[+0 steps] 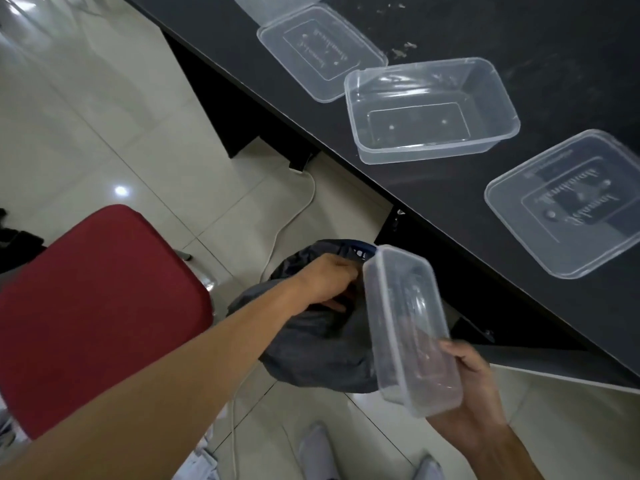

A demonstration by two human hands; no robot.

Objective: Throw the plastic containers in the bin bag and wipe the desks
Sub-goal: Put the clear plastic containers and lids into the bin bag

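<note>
My right hand (474, 393) grips the near end of a clear plastic container (405, 323) with its lid on, tilted over the mouth of a dark bin bag (318, 351). My left hand (332, 285) grips the bag's rim and holds it apart. On the black desk (450, 209) stand an open empty container (429, 109), a lid or upturned container (320, 50) behind it, and another lidded container (571, 206) at the right. Part of one more clear piece (263, 3) shows at the top edge.
A red padded chair seat (97, 306) stands at the left, close to my left arm. A white cable (287, 223) runs across the tiled floor under the desk. Crumbs (405, 48) dot the desk top. My shoes (318, 452) show at the bottom.
</note>
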